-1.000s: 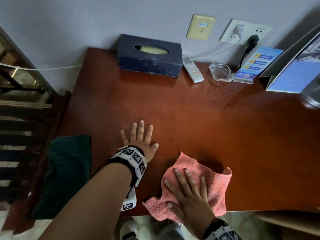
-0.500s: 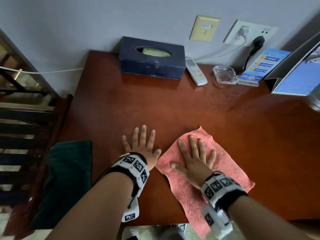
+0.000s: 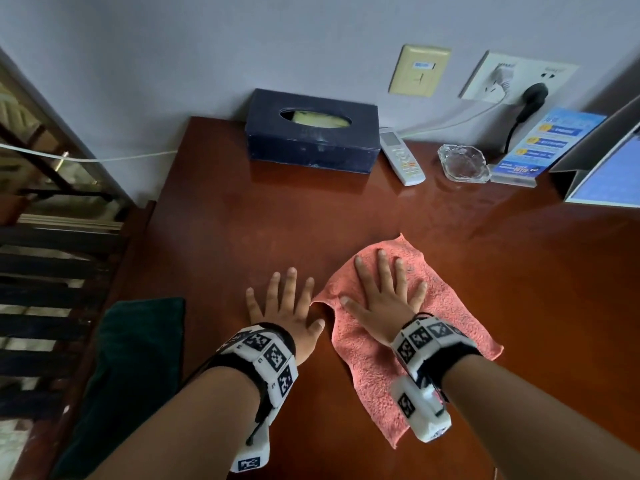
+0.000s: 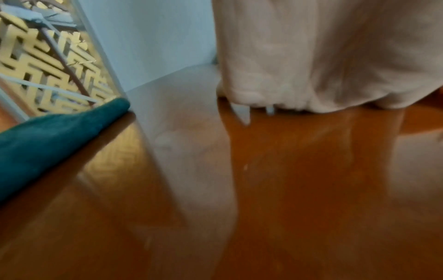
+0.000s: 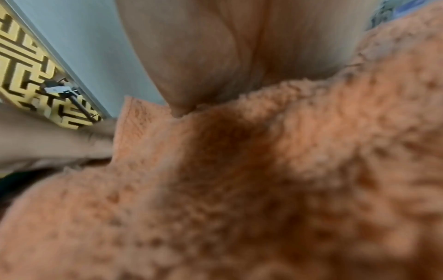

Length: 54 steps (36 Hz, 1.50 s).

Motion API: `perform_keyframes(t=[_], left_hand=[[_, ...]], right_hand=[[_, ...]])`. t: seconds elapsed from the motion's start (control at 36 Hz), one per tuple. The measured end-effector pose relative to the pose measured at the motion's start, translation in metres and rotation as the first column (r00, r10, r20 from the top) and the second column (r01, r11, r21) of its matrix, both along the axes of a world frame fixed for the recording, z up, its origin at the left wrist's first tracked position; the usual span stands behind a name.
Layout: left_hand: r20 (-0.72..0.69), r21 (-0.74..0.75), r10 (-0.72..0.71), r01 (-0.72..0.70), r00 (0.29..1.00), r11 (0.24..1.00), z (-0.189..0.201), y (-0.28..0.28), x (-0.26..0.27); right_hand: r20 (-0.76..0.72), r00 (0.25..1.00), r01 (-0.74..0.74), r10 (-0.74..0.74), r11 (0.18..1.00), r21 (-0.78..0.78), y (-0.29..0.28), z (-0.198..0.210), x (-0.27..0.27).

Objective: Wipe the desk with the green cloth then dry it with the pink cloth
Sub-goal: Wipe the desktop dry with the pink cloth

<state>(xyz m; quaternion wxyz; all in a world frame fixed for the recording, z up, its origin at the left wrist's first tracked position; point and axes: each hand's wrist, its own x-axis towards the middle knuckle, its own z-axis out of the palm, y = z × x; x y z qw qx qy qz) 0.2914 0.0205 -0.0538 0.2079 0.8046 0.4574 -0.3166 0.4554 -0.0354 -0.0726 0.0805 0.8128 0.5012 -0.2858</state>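
The right hand (image 3: pixel 384 299) lies flat on the pink cloth (image 3: pixel 446 306) with its fingers spread wide, so it can press a big patch of cloth down on the desk (image 3: pixel 242 216) and soak up the wet. It does not pinch or grab the cloth; it just pushes on top. The pink cloth sits near the front middle of the desk, and one corner hangs past the front edge. The left hand (image 3: pixel 285 306) is flat on the bare wood just beside the cloth, fingers spread too, holding nothing. I think it is there to keep the person steady while they lean in. The green cloth (image 3: pixel 138 358) lies folded at the left front of the desk, well apart from both hands, so the wet wiping looks done and the drying is going on now. The tissue box (image 3: pixel 311 140), the remote control (image 3: pixel 403 157) and the glass ashtray (image 3: pixel 464 164) are lined up at the back by the wall, out of the way of the wiping. The far part of the desk looks shiny, so it may need drying next.
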Motion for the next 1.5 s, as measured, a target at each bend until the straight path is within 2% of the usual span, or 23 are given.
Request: perform_keyframes(t=[0.08, 0.17, 0.22, 0.36, 0.75, 0.94, 1.14, 1.19, 1.22, 1.28, 1.33, 1.42, 1.5], left_hand=[[-0.01, 0.123, -0.065, 0.065, 0.998, 0.99, 0.011, 0.005, 0.006], [0.093, 0.32, -0.111, 0.076, 0.989, 0.944, 0.019, 0.009, 0.017], [0.158, 0.352, -0.115, 0.052, 0.981, 0.934, 0.019, 0.009, 0.027], [0.251, 0.222, -0.051, -0.006, 0.967, 0.975, 0.007, 0.01, 0.046], [0.13, 0.114, 0.01, -0.025, 0.991, 0.993, -0.01, 0.011, 0.059], [0.083, 0.068, 0.038, -0.044, 0.996, 0.997, -0.016, 0.013, 0.064], [0.104, 0.108, 0.033, -0.044, 0.994, 0.993, -0.013, 0.014, 0.064], [0.179, 0.177, 0.042, -0.075, 0.983, 0.981, -0.004, 0.014, 0.062], [0.26, 0.223, 0.07, -0.131, 0.963, 0.966, 0.002, 0.014, 0.061], [0.436, 0.309, 0.106, -0.259, 0.894, 0.915, 0.012, 0.011, 0.056], [0.56, 0.369, 0.047, -0.3, 0.827, 0.88, 0.018, 0.005, 0.055], [0.653, 0.318, -0.037, -0.23, 0.756, 0.92, 0.026, -0.006, 0.06], [0.663, 0.182, 0.0, -0.161, 0.748, 0.97, 0.025, -0.015, 0.068]], right_hand=[[0.002, 1.0, -0.021, 0.021, 1.0, 0.001, 0.001, 0.0, 0.004], [-0.005, 1.0, -0.015, 0.015, 1.0, -0.009, 0.014, 0.002, 0.011], [-0.011, 1.0, 0.009, -0.009, 1.0, -0.009, 0.028, 0.003, 0.016], [-0.043, 0.994, 0.095, -0.096, 0.995, -0.019, 0.064, 0.007, 0.029], [-0.015, 0.999, 0.049, -0.049, 0.998, 0.028, 0.135, 0.007, 0.076], [-0.021, 1.0, 0.023, -0.022, 0.998, 0.064, 0.12, 0.004, 0.078], [0.014, 0.998, -0.055, 0.054, 0.997, 0.059, 0.061, -0.002, 0.071], [0.017, 0.998, -0.062, 0.061, 0.996, 0.064, 0.044, -0.003, 0.063], [0.018, 0.997, -0.07, 0.069, 0.996, 0.063, 0.037, -0.003, 0.058], [0.016, 0.996, -0.086, 0.085, 0.995, 0.054, 0.024, -0.002, 0.048], [0.007, 0.994, -0.107, 0.107, 0.993, 0.045, 0.017, -0.001, 0.037], [-0.029, 0.985, -0.17, 0.171, 0.985, 0.019, 0.01, 0.0, 0.019], [-0.045, 0.972, -0.228, 0.231, 0.972, 0.062, 0.001, 0.002, 0.014]])
